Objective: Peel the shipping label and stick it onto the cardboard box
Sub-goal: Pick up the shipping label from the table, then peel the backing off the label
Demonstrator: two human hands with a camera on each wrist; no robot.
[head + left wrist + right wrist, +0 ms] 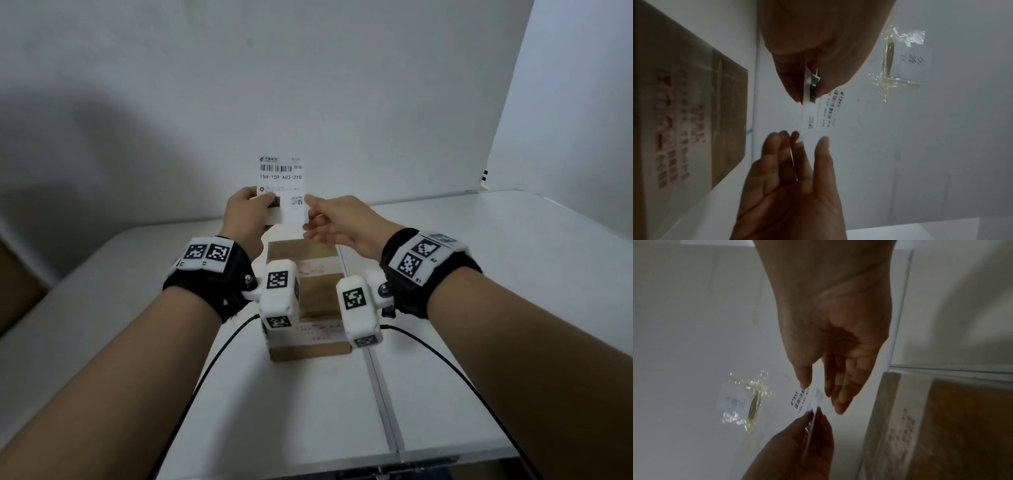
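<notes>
I hold a white shipping label (281, 178) upright above the far end of the cardboard box (305, 253). It carries a barcode and a QR code. My left hand (250, 212) pinches its lower left part between thumb and fingers (789, 84). My right hand (325, 219) reaches to the label's right edge with fingers nearly straight. Its thumb (803, 379) lies at the printed face and its fingers (840, 399) behind, with a gap between them. The brown box (694, 113), taped and printed in red, stands on the white table (479, 274) under both wrists.
A white wall rises right behind the table. A small paper note (908, 65) is taped to it near the label. A brown carton (17, 284) sits off the table's left edge. A seam (383, 394) runs down the tabletop, and black cables trail from both wrists.
</notes>
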